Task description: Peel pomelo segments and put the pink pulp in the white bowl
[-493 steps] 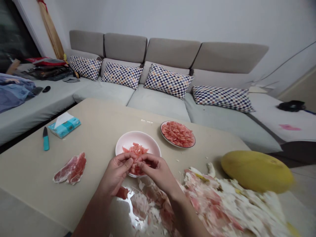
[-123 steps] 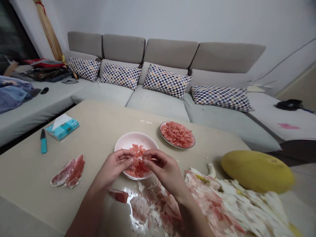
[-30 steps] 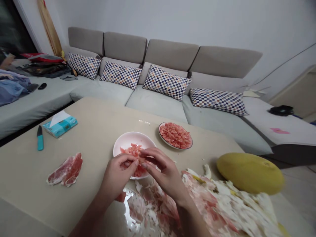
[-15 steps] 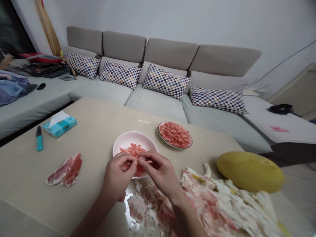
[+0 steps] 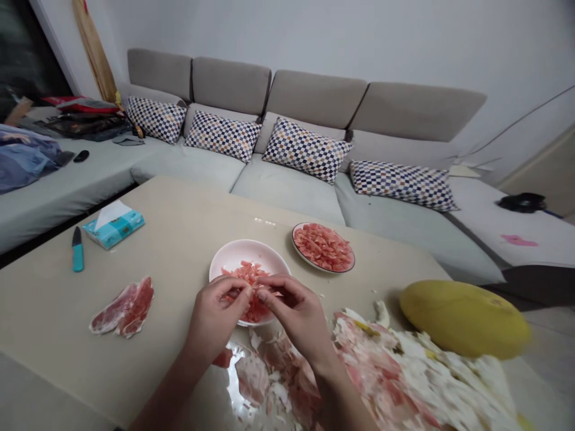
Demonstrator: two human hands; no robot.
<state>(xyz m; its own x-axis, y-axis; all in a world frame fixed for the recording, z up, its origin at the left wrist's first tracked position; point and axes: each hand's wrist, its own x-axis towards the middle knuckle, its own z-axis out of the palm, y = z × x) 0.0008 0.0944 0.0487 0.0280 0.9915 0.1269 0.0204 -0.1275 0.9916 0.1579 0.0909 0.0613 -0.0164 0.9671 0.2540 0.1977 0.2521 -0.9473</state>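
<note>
My left hand (image 5: 214, 320) and my right hand (image 5: 294, 317) meet over the near rim of a pink bowl (image 5: 233, 254). Both pinch one small piece of pink pomelo flesh (image 5: 255, 290) between their fingertips. The bowl holds a heap of peeled pink flesh (image 5: 246, 273). Two unpeeled pomelo segments (image 5: 123, 305) lie on the beige table (image 5: 179, 215) to the left of my hands.
A plate of peeled flesh (image 5: 323, 246) stands behind the bowl. A pile of white and pink peel (image 5: 395, 371) spreads to the right, beside a whole yellow pomelo (image 5: 465, 319). A teal knife (image 5: 78, 249) and a tissue pack (image 5: 114, 224) lie far left. A grey sofa (image 5: 287, 179) runs behind.
My hands have stayed over the bowl, fingers working the same small piece. The view has shifted slightly; nothing else has moved.
</note>
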